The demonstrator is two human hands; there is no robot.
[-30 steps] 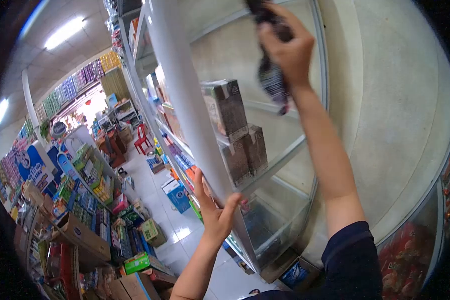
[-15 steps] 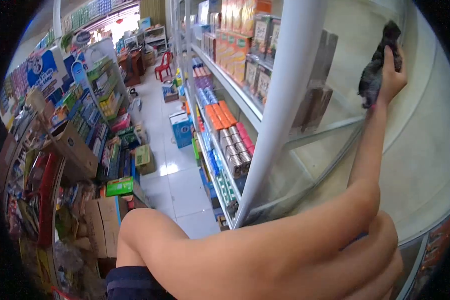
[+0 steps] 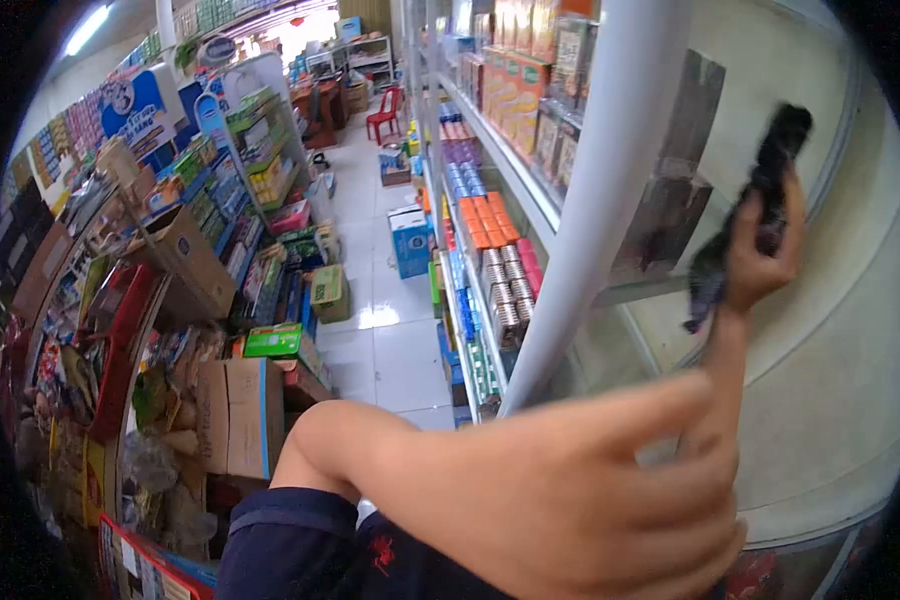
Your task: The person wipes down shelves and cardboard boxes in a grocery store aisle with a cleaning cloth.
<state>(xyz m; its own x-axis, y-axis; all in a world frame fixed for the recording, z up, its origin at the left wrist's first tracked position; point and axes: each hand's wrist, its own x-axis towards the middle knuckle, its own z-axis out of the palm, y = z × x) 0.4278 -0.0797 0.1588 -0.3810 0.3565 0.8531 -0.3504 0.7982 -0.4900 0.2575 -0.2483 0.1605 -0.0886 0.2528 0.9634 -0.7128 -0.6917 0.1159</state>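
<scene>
While the right hand (image 3: 760, 255) reaches up at about two o'clock with its fingers curled tight around a dark cleaning cloth (image 3: 745, 235), the cloth is bunched against the glass side panel (image 3: 830, 330) of a white shelf unit, its loose end hanging below the fist. The left hand (image 3: 580, 500) fills the foreground at about five o'clock, blurred and very near the camera, fingers pressed together and stretched flat, holding nothing that I can see; whether it touches the white upright post (image 3: 595, 200) behind it cannot be told. Just at nine o'clock from the cloth, behind the glass, stand dark cartons (image 3: 675, 200) on a glass shelf (image 3: 650, 290), and farther at eleven o'clock are orange boxes (image 3: 515, 90) on the next unit. Below, at about eight o'clock, rows of cans (image 3: 505, 290) line lower shelves, and the white tiled aisle (image 3: 380, 300) runs past open cardboard boxes (image 3: 235, 400) at nine o'clock. The risk, as I judge it, lies in the stretch: a hard push on the glass panel with an arm this extended could flex or rattle it and topple the dark cartons. The dangling end of the cloth could also slip from the grip. With the left hand unanchored, balance looks thin, and the boxes crowding the aisle leave little room to step back.
</scene>
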